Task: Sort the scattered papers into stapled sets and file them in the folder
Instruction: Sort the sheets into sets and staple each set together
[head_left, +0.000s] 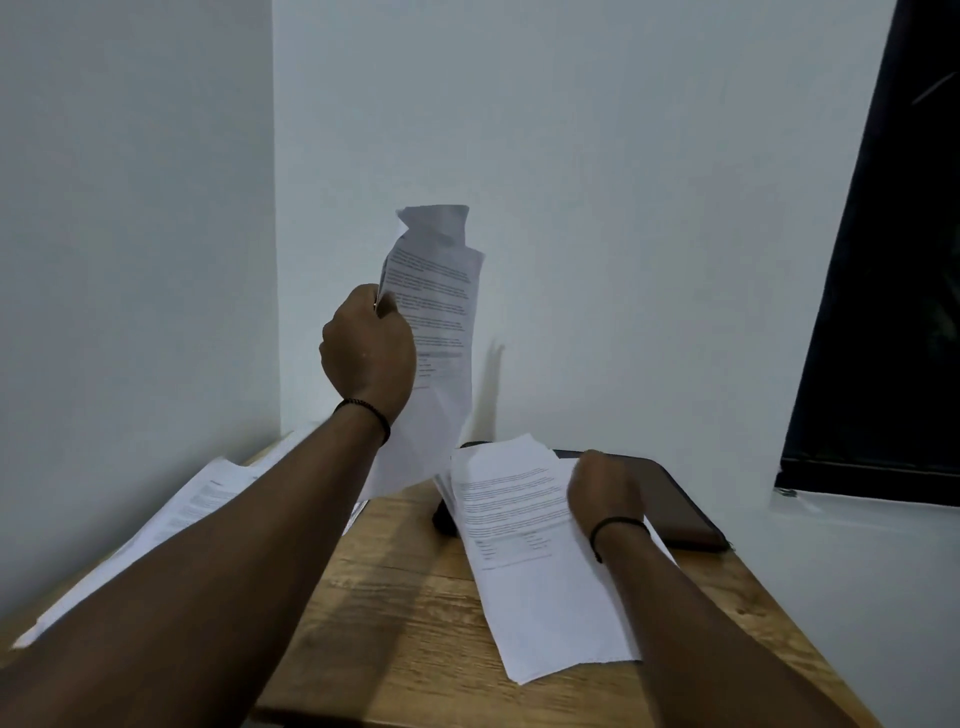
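Papers raised upright, clamped in left grip — right grip pressing stack on desk, closure unclear.

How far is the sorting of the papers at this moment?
Early stage. Done: nothing looks filed; no staple is visible. In hand: the left hand holds a few sheets up in the air, and the right hand rests on a stack of papers on the wooden table. Left: another loose pile lies at the left edge, and the dark folder lies behind the stack.
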